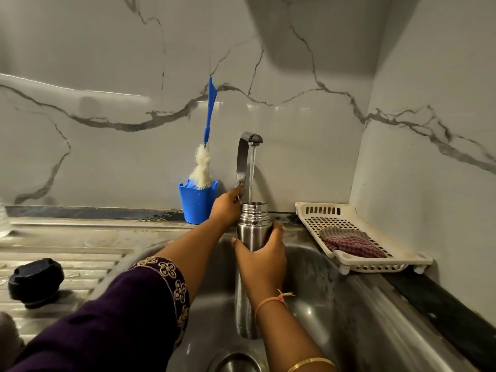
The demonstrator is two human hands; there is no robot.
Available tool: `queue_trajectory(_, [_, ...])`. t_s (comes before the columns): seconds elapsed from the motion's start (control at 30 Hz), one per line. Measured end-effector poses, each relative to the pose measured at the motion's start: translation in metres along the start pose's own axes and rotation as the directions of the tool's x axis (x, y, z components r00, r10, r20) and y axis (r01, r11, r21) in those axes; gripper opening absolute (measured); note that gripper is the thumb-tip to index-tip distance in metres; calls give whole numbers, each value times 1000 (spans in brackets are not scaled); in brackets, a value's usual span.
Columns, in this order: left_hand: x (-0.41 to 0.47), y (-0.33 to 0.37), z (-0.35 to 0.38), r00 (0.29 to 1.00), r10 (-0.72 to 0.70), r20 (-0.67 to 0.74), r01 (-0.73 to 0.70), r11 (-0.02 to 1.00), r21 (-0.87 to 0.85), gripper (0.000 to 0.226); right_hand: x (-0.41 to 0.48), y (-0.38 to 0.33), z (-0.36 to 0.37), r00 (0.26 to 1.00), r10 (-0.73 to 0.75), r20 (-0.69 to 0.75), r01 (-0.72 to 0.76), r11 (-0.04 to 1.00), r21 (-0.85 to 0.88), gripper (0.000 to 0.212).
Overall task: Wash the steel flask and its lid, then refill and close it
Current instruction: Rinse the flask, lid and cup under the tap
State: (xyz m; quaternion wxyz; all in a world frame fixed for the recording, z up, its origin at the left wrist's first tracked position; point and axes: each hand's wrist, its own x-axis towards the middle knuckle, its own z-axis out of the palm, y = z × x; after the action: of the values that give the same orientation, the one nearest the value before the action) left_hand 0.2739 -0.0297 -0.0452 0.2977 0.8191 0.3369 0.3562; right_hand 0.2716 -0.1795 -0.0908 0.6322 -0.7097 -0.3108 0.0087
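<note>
while water runs into the flask, slip and overflow are the risks

sink (pixel 335 277) first: any spill lands in the basin, so the mess is contained. my biggest worry is a slip: wet steel, weight climbing as the flask (pixel 252 232) fills, one hand carrying it. next: drifting off the stream (pixel 252 173), so water splashes off the rim. last: late shutoff at the tap (pixel 243 157). i can't see the fill level from up here.

flask: tall brushed-steel cylinder, upright over the basin, open mouth right under the spout, ribbed threaded neck bare. can't tell if its base touches the basin.

right hand (pixel 261 260): wrapped round the body just below the neck, thumb one side, fingers the other. left hand (pixel 226 208): up at the tap's stem, fingertips on it. gripping or just touching, can't tell.

lid (pixel 35 280): black, on the drainboard (pixel 67 253), well apart from the flask, so closing needs a reach.
</note>
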Motion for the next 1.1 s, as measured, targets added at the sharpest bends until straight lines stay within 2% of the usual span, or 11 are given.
queue_trajectory(0.13, [-20,-1,1,998,-57,10,57,997,-42,41,3,-1,1,997,65,39,-66,997,30,81])
queue_trajectory(0.27, [-66,-9,-14,982,-185,-39,180,977,-110,45,5,-7,1,987,129,96,-131,991,10,62])
queue_trajectory(0.37, [-100,-15,-32,927,-370,-54,344,900,-267,44,7,-14,0,996,59,60,-63,996,65,60])
queue_trajectory(0.43, [-121,-16,-45,884,-468,-19,426,820,-382,38,5,-13,-1,988,73,136,-78,996,34,67])
queue_trajectory(0.53, [-144,-16,-56,863,-505,23,457,760,-462,33,1,-10,-2,959,140,246,-118,988,-104,66])
queue_trajectory(0.67, [-161,-19,-60,886,-464,-1,425,811,-401,31,7,-17,1,979,50,197,-47,999,-20,62])
queue_trajectory(0.8, [-171,-30,-52,938,-344,-38,337,933,-124,32,6,-8,-1,958,161,238,-145,986,-83,60])
queue_trajectory(0.93, [-171,-30,-55,936,-351,-14,350,935,-64,36,20,-15,-2,992,83,93,-81,996,-32,63])
queue_trajectory(1.03, [-174,-26,-52,949,-315,29,316,949,-21,38,14,-9,-2,956,198,217,-171,976,-136,70])
queue_trajectory(1.1, [-175,-25,-51,951,-306,34,306,952,-5,39,11,-8,-3,953,206,223,-170,971,-170,65])
